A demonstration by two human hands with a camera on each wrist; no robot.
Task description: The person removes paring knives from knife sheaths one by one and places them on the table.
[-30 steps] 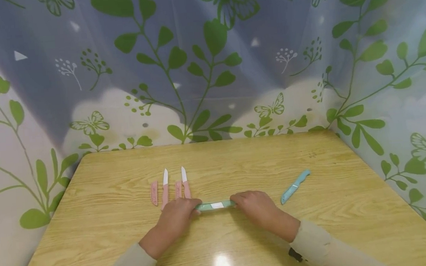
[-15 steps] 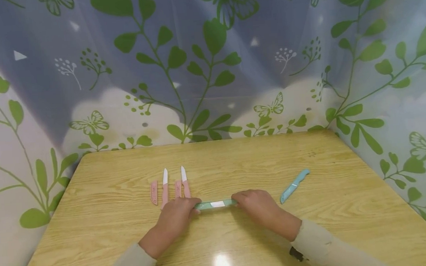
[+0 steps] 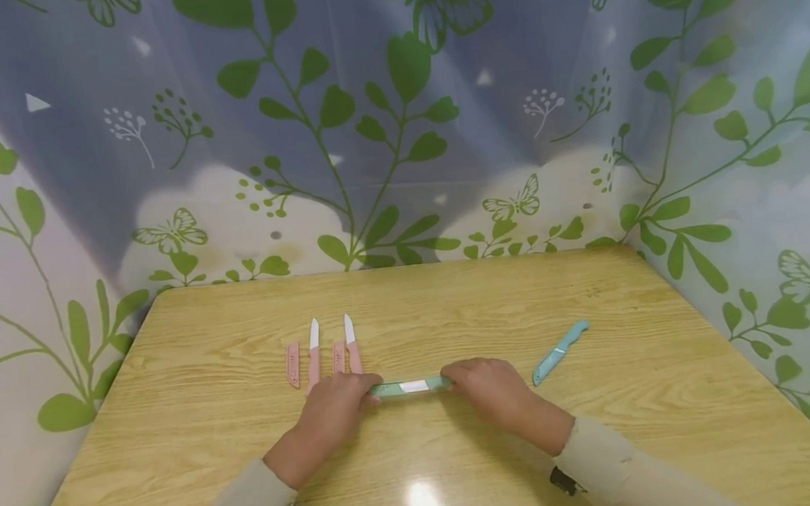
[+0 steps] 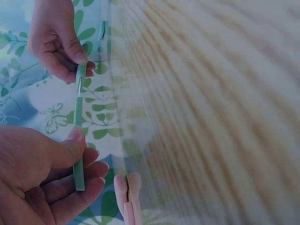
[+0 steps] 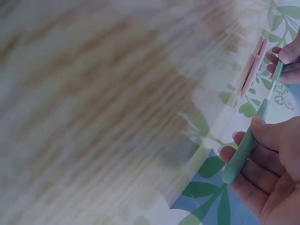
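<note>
Both hands hold a green knife level above the table, one at each end. My left hand [image 3: 341,410] pinches its green sheath [image 4: 78,112] between thumb and fingers. The right hand [image 3: 496,395] grips the green handle [image 5: 243,154], thumb on top and fingers curled beneath. Between sheath and handle a short stretch of white blade [image 3: 413,386] shows; the tip is hidden inside the sheath. Behind the left hand lie two pink knives [image 3: 315,353] [image 3: 351,343] with bare white blades, their handle ends partly covered by the hand.
Two pink sheaths [image 3: 293,364] [image 3: 339,357] lie beside the pink knives. A blue sheathed knife [image 3: 560,352] lies slantwise to the right of the right hand. The wooden table [image 3: 177,426] meets a leaf-patterned curtain [image 3: 382,129] at its far edge.
The right hand has shifted very slightly rightward with the handle, and a touch more white blade shows. The left hand keeps its hold on the sheath; the other knives lie unmoved.
</note>
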